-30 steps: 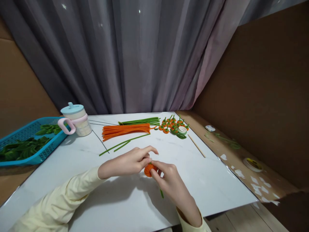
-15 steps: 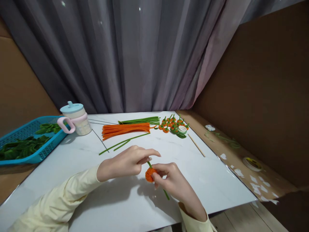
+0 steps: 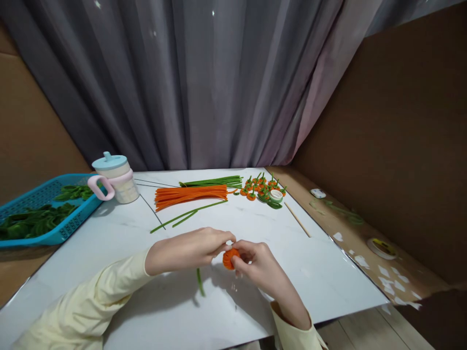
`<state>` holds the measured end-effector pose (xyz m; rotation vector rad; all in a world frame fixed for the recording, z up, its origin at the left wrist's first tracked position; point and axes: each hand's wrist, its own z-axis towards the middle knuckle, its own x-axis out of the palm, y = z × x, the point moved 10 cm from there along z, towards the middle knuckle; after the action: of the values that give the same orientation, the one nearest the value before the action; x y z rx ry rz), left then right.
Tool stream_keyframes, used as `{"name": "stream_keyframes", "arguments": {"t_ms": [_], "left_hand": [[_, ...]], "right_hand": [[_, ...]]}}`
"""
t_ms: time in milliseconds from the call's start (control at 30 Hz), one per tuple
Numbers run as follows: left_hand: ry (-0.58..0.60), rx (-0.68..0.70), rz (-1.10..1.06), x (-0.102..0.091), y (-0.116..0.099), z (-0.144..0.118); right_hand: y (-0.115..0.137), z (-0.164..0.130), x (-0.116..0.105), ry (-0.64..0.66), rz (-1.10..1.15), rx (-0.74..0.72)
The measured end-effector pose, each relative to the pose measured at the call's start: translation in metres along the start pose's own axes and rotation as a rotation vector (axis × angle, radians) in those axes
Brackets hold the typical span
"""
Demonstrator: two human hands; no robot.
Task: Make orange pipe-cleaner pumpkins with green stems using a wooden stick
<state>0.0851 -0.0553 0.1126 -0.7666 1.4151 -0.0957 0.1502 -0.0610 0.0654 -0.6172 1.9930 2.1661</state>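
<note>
From my end, the fuzzy orange pipe-cleaner coil (image 3: 229, 258) sits pinched above the white tabletop (image 3: 321, 272), green stem (image 3: 199, 283) pointing toward me; left hand (image 3: 189, 250) and right hand (image 3: 257, 265) fingertips closed on it, palms down.

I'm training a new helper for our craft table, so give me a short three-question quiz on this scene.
1. True or false: the orange coil lies on the table with no hand on it.
2. Which hand holds the green stem that hangs below it? A) left hand B) right hand
3. What fills the blue basket at the left edge?

Key:
1. False; both hands pinch it above the table.
2. A.
3. Green leaf-shaped pieces.
</note>
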Motion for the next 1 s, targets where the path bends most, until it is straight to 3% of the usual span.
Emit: {"name": "stream_keyframes", "arguments": {"t_ms": [267, 567, 800, 1000], "left_hand": [[-0.082, -0.017, -0.039, -0.005, 0.013, 0.0], [-0.093, 0.004, -0.042, -0.009, 0.008, -0.001], [-0.067, -0.067, 0.0, -0.002, 0.011, 0.001], [-0.135, -0.023, -0.03, -0.012, 0.011, 0.0]], "right_hand": [[0.011, -0.001, -0.009, -0.065, 0.046, -0.035], [0.005, 0.0, -0.007, -0.059, 0.041, -0.009], [0.006, 0.002, -0.018, -0.185, -0.145, -0.057], [0.007, 0.001, -0.016, -0.146, -0.075, -0.064]]}}
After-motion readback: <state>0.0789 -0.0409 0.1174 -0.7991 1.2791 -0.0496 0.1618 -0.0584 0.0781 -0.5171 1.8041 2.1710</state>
